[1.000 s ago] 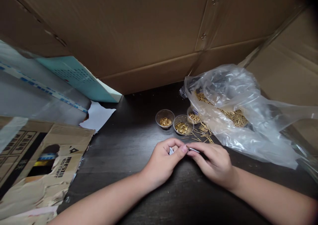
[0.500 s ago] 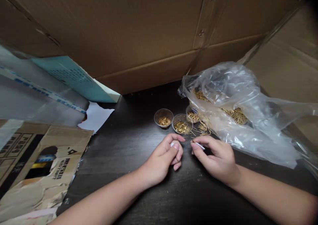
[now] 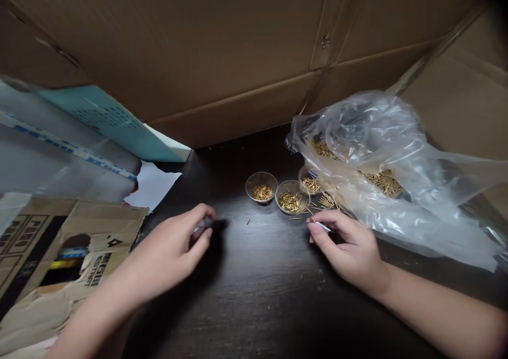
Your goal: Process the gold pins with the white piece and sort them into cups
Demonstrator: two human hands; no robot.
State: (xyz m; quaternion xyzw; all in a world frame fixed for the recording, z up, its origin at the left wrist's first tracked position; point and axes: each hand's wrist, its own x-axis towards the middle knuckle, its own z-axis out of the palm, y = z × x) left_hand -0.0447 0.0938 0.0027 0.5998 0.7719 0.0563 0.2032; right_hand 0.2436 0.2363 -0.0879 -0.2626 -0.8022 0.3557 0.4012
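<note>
My right hand pinches a thin white stick-like piece between thumb and forefinger, with a small reddish-gold bit at its tip. My left hand is apart on the left, its fingers curled around something pale that is mostly hidden. Between the hands, a tiny thin pin shows against the dark table. Beyond them stand three clear cups of small gold-coloured metal pieces: the left cup, the middle cup and the right cup. Loose gold pins lie near my right fingertips.
A clear plastic bag with many gold pins spreads over the right side. Cardboard walls close off the back and right. On the left are a torn printed carton, a pale blue box and a taped grey package.
My left hand has swung left, away from my right hand. A tiny pin now shows where bare table was. My right hand keeps its pinch nearly in place.
</note>
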